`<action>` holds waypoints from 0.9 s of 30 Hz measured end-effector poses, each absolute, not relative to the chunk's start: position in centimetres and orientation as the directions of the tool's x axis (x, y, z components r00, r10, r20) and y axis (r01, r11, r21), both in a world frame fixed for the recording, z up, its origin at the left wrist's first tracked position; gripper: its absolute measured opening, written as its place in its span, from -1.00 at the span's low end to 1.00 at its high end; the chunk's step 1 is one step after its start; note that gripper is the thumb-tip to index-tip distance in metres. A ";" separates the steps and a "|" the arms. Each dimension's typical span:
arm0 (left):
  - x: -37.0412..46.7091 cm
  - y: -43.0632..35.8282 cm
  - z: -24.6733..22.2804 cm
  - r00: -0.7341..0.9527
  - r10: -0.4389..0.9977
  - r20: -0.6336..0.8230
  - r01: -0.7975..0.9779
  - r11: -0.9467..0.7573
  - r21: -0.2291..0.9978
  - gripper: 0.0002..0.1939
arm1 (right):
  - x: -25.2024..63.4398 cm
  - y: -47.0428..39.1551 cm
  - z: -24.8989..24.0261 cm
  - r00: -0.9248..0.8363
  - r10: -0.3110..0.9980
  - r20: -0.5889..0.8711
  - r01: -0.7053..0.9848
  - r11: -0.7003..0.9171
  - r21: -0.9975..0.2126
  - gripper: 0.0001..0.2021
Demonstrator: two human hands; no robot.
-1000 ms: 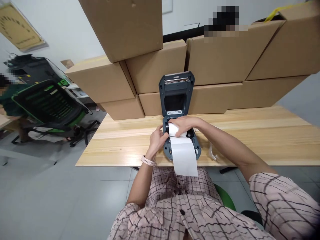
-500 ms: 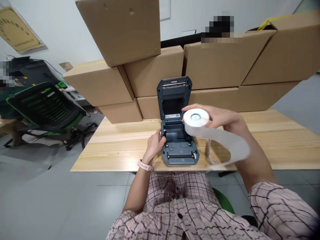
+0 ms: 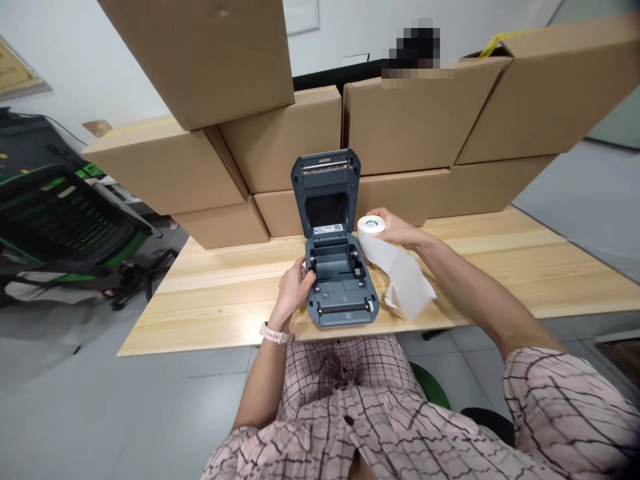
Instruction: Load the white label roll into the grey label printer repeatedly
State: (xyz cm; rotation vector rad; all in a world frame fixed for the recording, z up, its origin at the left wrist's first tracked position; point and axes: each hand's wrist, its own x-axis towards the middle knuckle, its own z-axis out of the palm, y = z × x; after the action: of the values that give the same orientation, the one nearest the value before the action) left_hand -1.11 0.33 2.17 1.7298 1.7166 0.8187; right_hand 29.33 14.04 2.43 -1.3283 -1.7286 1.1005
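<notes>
A dark grey label printer (image 3: 343, 293) stands on the wooden table with its lid raised and its inner bay bare. My left hand (image 3: 296, 287) grips the printer's left edge, with the thumb over the rim. My right hand (image 3: 397, 229) holds a white label roll (image 3: 371, 227) just right of the printer, beside the hinge. From the roll a loose strip (image 3: 405, 273) hangs down and curls toward the table's front edge. The fingers behind the roll are partly hidden.
Stacked cardboard boxes (image 3: 400, 127) line the back of the wooden table (image 3: 200, 307). Behind them a person's blurred head (image 3: 417, 47) shows. A black and green office chair (image 3: 65, 233) is on the left.
My right hand has moved the roll away from above the printer's right side and lowered it beside the printer. The strip hangs closer in. The camera view has turned a little right.
</notes>
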 end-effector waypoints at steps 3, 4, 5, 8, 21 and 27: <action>-1.0 0.3 2.3 -0.001 0.999 0.033 0.643 -0.024 0.765 -0.44 | 28.7 14.5 0.7 -0.229 0.973 0.002 0.396 0.095 -0.913 -0.19; -1.0 0.3 2.3 0.001 0.999 0.032 0.638 -0.025 0.770 -0.44 | 28.9 14.5 0.4 -0.232 0.973 -0.002 0.386 0.090 -0.918 -0.17; -1.1 0.3 2.3 0.003 1.000 0.031 0.632 -0.026 0.775 -0.44 | 29.3 14.3 0.2 -0.241 0.971 -0.006 0.368 0.086 -0.926 -0.14; -1.1 0.5 2.1 0.000 1.000 0.031 0.621 -0.025 0.783 -0.42 | 32.6 13.1 0.1 -0.276 0.961 -0.008 0.295 0.077 -0.952 -0.11; -1.0 0.5 1.7 -0.004 0.999 0.043 0.620 -0.031 0.784 -0.42 | 37.0 5.9 -3.4 -0.478 0.877 -0.048 0.001 -0.054 -0.999 -0.47; -1.0 0.6 1.4 -0.016 0.999 0.038 0.624 -0.020 0.781 -0.41 | 34.1 4.0 3.2 -0.765 0.610 0.207 -0.162 0.129 -0.978 -0.28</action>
State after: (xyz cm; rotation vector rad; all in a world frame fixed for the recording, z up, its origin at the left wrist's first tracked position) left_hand -0.98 0.57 1.38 1.6995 1.6957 0.8555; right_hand 34.05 3.96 3.20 -0.4316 -1.8250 1.6961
